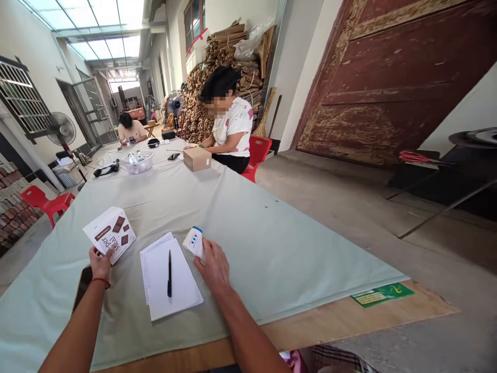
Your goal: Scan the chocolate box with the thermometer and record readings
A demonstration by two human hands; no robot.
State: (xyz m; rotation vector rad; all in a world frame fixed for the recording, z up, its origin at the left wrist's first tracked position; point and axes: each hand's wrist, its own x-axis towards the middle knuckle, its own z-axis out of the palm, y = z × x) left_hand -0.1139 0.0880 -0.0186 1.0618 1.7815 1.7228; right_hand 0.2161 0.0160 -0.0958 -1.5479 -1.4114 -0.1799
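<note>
My left hand (pixel 100 265) is closed on the lower edge of a white packet (pixel 123 225) printed with brown chocolate pieces and the word "Meal". In my right hand (pixel 215 265), gripped between thumb and fingers, is a small white object (pixel 193 241) with a blue end and blue dots; its exact kind is unclear. Between my hands lie sheets of white paper (pixel 178 298), some with handwriting along the left side. A black pen (pixel 170 274) rests on the top sheet. Partly covered by my left forearm is a dark flat object (pixel 82 287), perhaps a phone.
A cloth-covered table (pixel 295 259) stretches away from me. Farther along stand a cardboard box (pixel 197 159), a clear plastic bowl (pixel 137 163) with bottles, and a phone (pixel 173 156). One person (pixel 236 124) sits at the right side, another (pixel 132 132) at the far end.
</note>
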